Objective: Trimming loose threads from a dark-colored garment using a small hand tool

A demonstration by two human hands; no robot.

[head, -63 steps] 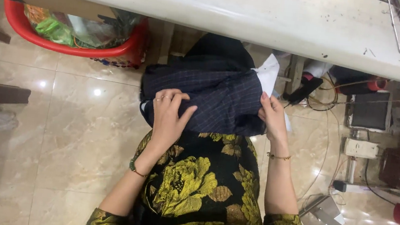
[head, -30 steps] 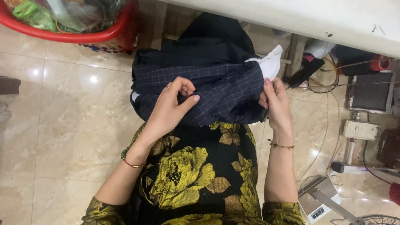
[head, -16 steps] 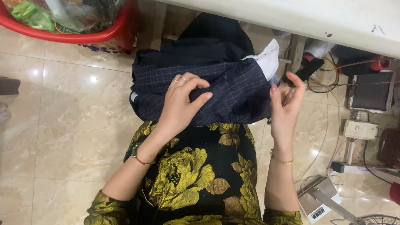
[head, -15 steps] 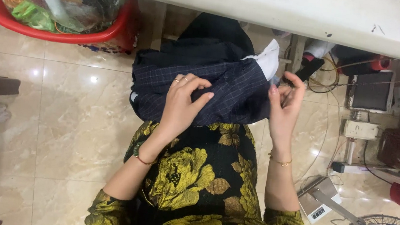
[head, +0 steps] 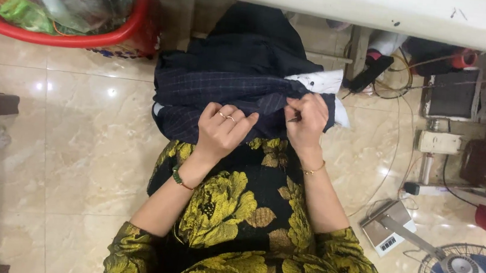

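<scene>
Over tiled floor (head: 75, 156), both hands (head: 223, 130) (head: 306, 119) grip dark checked garment (head: 223, 90); right perhaps pinching a needle.

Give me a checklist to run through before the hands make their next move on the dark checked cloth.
1. Left hand holds the cloth: ok, fingers curled over its edge.
2. Right hand on the cloth: ok, pinching near the white lining.
3. Thin tool in right hand: cannot tell what it is.
4. Cloth rests on the lap: ok, over the yellow-flowered dress.
5. Cloth off the floor: ok.
6. Cables away from the hands: ok, off to the right.
</scene>
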